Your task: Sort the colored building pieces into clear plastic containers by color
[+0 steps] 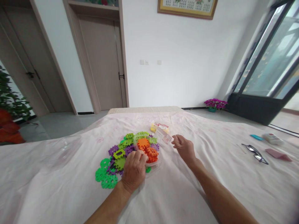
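Note:
My left hand (135, 165) is closed at the near left edge of a clear plastic container (154, 164), its fingertips mostly hidden. Orange gear-shaped plastic pieces (151, 152) fill this container. Beside and behind the hand lies a loose pile of green flower-shaped pieces (108, 181), purple pieces (113, 150) and lime-green pieces (119, 154). To the right, my right hand (183, 147) is closed in a pinch at the end of a clear, pinkish plastic strip (164, 136). Beyond that strip sits a clear package with yellow contents (153, 127) and red print.
A pale, wrinkled cloth (81, 168) covers the table. On the right lie eyeglasses (255, 154), a pink folded cloth (278, 154), a blue item (257, 137) and a white packet (272, 138). Transparent plastic (67, 149) rests on the left.

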Motion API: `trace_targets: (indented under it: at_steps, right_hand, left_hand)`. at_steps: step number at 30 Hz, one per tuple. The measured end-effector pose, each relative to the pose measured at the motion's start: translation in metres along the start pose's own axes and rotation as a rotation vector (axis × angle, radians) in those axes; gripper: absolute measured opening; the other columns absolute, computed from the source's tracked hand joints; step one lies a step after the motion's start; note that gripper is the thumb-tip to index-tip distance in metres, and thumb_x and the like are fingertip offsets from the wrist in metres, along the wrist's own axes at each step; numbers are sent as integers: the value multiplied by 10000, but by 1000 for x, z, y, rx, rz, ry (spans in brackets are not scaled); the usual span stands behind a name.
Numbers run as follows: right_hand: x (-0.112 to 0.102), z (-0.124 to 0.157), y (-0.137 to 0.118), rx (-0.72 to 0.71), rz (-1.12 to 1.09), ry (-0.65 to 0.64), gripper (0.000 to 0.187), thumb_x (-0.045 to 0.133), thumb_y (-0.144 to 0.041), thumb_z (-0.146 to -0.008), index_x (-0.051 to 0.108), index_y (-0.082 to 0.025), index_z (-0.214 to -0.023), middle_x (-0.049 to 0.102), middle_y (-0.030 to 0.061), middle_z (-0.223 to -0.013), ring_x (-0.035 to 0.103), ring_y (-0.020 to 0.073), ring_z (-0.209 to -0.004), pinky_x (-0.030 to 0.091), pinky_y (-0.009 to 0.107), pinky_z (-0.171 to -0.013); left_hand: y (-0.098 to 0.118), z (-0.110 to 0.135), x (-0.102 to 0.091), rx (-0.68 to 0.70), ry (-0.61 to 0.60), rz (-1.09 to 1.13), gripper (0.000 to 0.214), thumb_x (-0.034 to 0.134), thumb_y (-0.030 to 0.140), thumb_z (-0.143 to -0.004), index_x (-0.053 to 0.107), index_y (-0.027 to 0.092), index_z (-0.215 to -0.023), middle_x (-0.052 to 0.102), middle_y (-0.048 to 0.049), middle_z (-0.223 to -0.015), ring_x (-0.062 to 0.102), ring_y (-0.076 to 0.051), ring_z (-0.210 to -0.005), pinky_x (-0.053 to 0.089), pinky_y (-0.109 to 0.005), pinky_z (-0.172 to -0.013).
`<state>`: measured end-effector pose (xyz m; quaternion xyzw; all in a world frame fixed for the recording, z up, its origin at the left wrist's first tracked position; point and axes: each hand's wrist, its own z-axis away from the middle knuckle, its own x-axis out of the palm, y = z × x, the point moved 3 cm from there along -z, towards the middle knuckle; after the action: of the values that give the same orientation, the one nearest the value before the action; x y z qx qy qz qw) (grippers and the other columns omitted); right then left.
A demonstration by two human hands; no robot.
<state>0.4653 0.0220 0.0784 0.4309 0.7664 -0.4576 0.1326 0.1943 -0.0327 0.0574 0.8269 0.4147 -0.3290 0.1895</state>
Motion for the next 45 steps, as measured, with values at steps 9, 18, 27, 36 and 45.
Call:
trace_targets:
  at_steps: [9,18,27,36,45]
  right_hand:
    - [28,10,29,197,-311,-56,626,337,-610,-968,603,-145,-1292,762,71,-823,686,165,-558,547,287,-602]
    - [34,10,33,324,-512,-89,702,444,-614,-920,516,-101,-1393,757,118,-908,672,166,-582,496,252,-469]
    - [36,5,45,385,-456,-37,564,434,-362,-870,535,-103,-1360,754,118,-984,655,130,-559,491,226,-437]
    - [37,8,42,382,-499,-23,551,441,-320,-862,533,-102,-1359,744,120,-994,650,135,-576,512,239,-464]
    - [33,8,41,363,-539,102,562,479,-397,-863,564,-99,-1333,740,109,-955,633,130,-557,528,249,-472]
  left_hand:
    - [13,2,-2,79,-22,22,99,647,184,-856,592,221,-782,610,-49,-851,518,-227,-808,430,-377,-708]
    - [-3,1,1,-201,166,558,208,583,299,-963,606,210,-776,651,-22,-816,576,-176,-802,444,-304,-766]
    - [-25,4,17,-943,329,1149,489,621,666,-822,616,190,-711,599,10,-677,554,-144,-646,456,-247,-629]
    - [-40,-5,20,-1210,597,1571,453,749,608,-736,590,188,-800,591,56,-641,517,-78,-518,453,-202,-537]
    - [-39,-18,-23,-615,503,913,383,475,493,-989,611,199,-785,669,-22,-818,606,-149,-733,492,-289,-729]
